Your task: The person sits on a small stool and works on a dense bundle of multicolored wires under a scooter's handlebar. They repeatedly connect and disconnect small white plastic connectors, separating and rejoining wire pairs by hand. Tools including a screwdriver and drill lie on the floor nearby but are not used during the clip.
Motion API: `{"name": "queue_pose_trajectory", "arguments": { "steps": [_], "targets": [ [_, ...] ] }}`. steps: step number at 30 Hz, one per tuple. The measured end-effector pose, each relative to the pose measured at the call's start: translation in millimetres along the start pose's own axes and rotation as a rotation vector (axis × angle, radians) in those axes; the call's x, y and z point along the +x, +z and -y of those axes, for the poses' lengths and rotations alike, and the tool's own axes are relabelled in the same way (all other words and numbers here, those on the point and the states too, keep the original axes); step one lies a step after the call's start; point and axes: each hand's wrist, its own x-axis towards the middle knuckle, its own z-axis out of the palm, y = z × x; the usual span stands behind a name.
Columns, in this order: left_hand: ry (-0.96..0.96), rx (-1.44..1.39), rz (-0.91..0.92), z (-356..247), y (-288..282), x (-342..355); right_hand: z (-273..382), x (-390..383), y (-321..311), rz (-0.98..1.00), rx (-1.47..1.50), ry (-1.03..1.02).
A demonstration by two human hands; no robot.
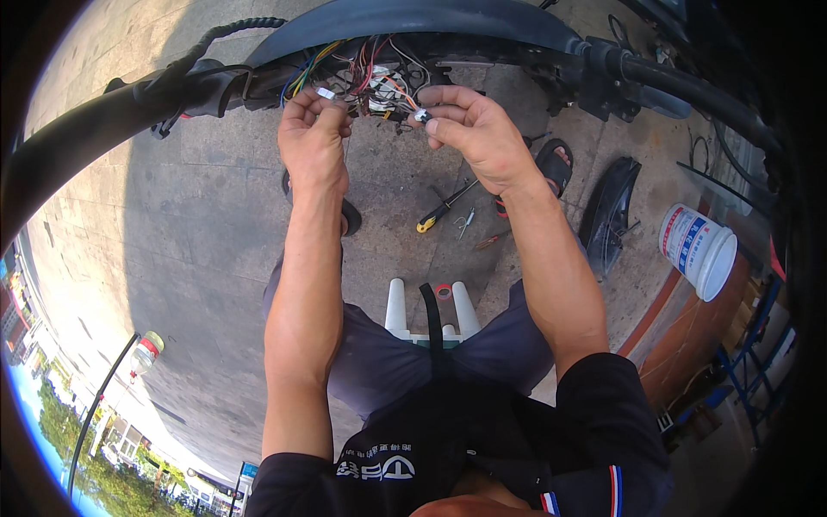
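Note:
Pinched between the thumb and fingers of my left hand (314,133) is a small white plug connector (326,93). My right hand (474,136) grips a small black-and-white connector (421,115) with an orange wire running up from it. The two connectors are apart. Between and above my hands hangs a tangled bundle of wires (372,79) in red, yellow, green, white and black. It comes out from under the dark curved body panel (413,26) of a vehicle with handlebars (86,129).
On the pavement lie a yellow-and-black screwdriver (441,209), a thin metal tool (466,223) and a black plastic cover (606,211). A white bucket (699,250) stands at the right. Below me is a pale stool (396,308) with a red tape roll (444,291).

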Motion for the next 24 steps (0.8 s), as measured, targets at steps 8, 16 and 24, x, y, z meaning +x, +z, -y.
{"name": "queue_pose_trajectory", "arguments": {
  "steps": [8, 16, 24],
  "targets": [
    [-0.010, -0.013, -0.016, 0.3, 0.7, -0.3, 0.8, -0.6, 1.3, -0.005, -0.036, 0.014],
    [-0.021, -0.081, -0.033, 1.1, 1.8, -1.2, 0.4, -0.5, 0.1, 0.030, -0.043, 0.019],
    [-0.010, -0.163, -0.063, 0.6, 5.3, -2.8, -1.8, 0.0, 1.1, 0.017, -0.046, 0.016]
  ]
}}
